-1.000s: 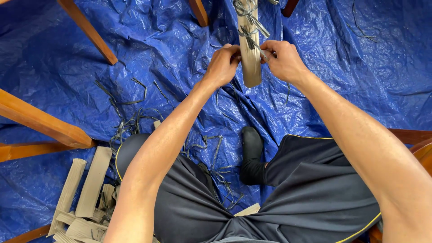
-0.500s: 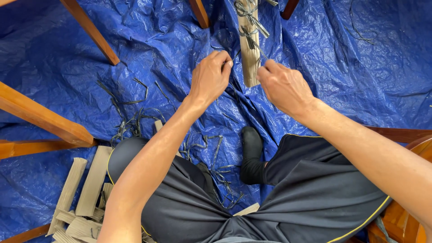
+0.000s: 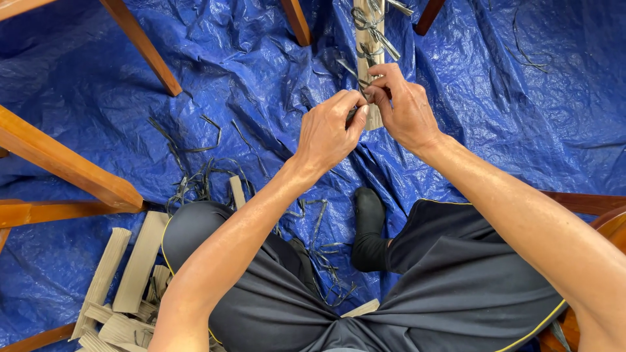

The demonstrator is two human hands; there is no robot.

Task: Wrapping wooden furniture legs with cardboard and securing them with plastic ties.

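Both hands meet at the lower end of a pale cardboard-wrapped post (image 3: pixel 372 39): the left hand (image 3: pixel 329 130) and the right hand (image 3: pixel 405 107) each pinch a dark strap (image 3: pixel 352 70) bound around it. Cut strap scraps (image 3: pixel 195 176) lie on the blue tarp (image 3: pixel 508 117) below the left hand.

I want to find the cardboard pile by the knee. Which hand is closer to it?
Left. The left hand is up and right of the pile; the right hand is farther right, at the strip.
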